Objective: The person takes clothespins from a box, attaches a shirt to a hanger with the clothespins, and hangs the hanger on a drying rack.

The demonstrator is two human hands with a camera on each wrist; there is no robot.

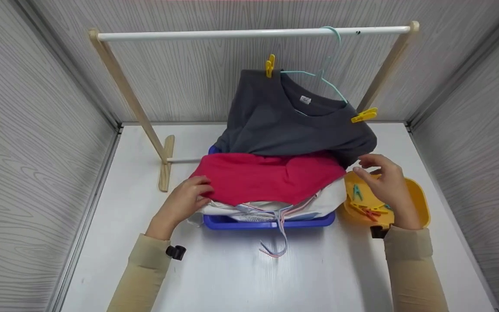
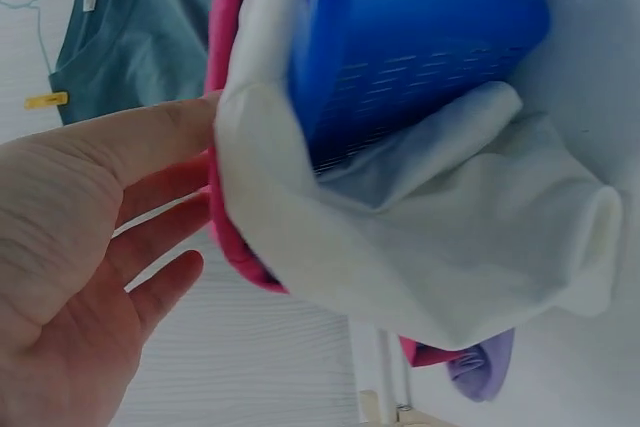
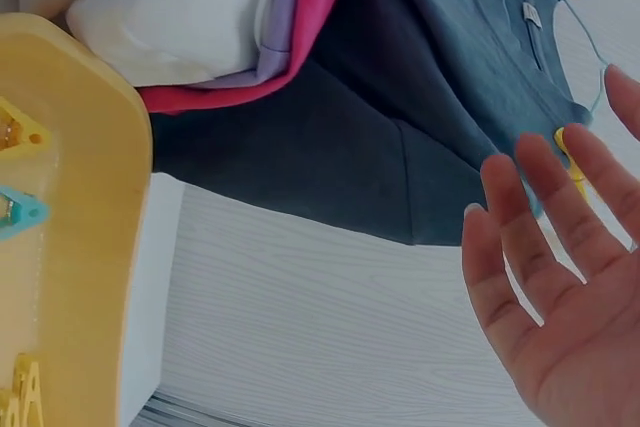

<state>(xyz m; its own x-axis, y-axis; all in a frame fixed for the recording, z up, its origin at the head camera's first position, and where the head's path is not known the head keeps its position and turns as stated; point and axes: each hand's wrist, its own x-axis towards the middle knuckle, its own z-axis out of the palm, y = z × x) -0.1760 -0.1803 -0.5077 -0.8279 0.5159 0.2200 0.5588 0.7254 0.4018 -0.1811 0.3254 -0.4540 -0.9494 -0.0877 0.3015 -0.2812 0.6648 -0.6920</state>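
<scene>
A dark grey T-shirt hangs tilted on a mint-green hanger, with a yellow clothespin at one shoulder and another yellow clothespin at the other. In front of it, a red garment lies over white clothing in a blue basket. My left hand is at the red garment's left edge, its fingertips right at the cloth in the left wrist view. Fingers apart, my right hand holds nothing beside the T-shirt's lower right side, over the yellow container.
A rack with a white rail and wooden posts stands at the back. The yellow container holds several clothespins. Striped strings dangle over the basket's front rim. Grey wood-patterned walls enclose the white table.
</scene>
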